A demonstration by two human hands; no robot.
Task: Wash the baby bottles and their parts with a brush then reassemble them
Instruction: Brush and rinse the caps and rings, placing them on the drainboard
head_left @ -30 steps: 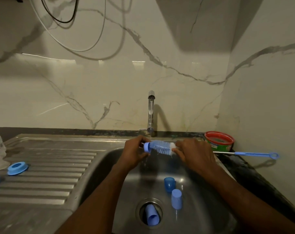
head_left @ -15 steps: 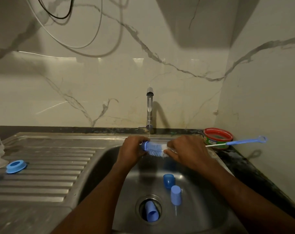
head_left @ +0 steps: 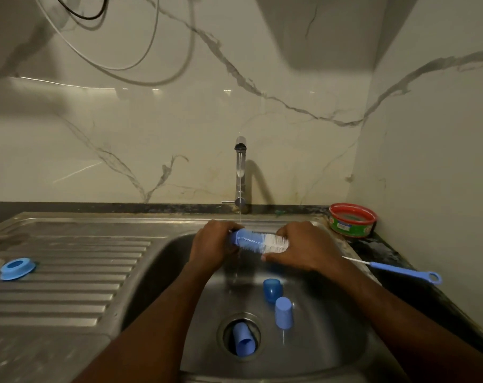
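A home kitchen: a stainless steel sink (head_left: 331,352) with ribbed drainboard (head_left: 69,272) at lower left, tap (head_left: 239,175) at centre, marble-patterned wall panels (head_left: 152,139) behind.

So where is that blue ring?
In the head view, the blue ring lies at the far left on the ribbed draining board, apart from the sink basin and both hands.

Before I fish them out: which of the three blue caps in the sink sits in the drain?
The blue cap lying tilted in the drain opening. The other two, a darker cap and a lighter cap, stand on the basin floor nearer the right hand.
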